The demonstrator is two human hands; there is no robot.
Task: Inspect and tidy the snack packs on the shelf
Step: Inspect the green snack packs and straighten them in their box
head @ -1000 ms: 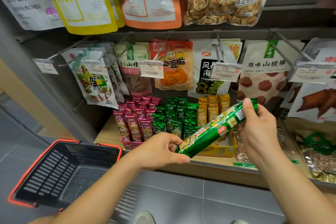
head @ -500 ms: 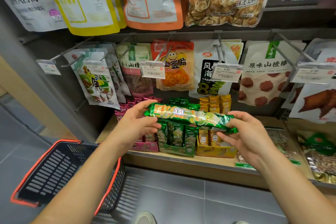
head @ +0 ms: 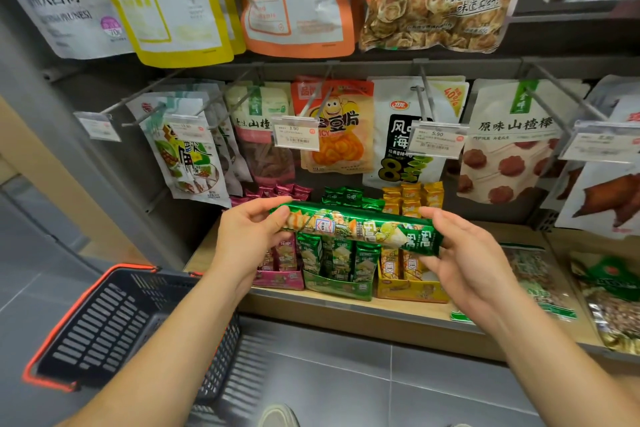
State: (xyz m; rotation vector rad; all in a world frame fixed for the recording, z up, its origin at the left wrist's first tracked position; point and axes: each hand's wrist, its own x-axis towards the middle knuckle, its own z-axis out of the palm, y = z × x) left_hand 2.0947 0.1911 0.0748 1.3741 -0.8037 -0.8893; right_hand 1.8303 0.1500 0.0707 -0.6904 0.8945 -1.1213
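Holding a long green snack pack (head: 356,228) level at centre frame, just in front of the shelf (head: 398,307) and above the green tray (head: 337,288) of matching small packs. Pinching its 9 o'clock end between thumb and fingers of the left hand (head: 249,236); clasping its 3 o'clock end in the right hand (head: 467,260), thumb on top, fingers curled beneath. Gripping by the ends probably to leave the printed face bare for reading and to stop the foil sagging. Looks mid-inspection, not yet put back. Flanked below by a pink tray (head: 280,279) at 9 o'clock and a yellow tray (head: 412,293) at 3 o'clock. Carrying a black basket (head: 114,319) at 7 o'clock, apparently hung from the left arm to free both hands.
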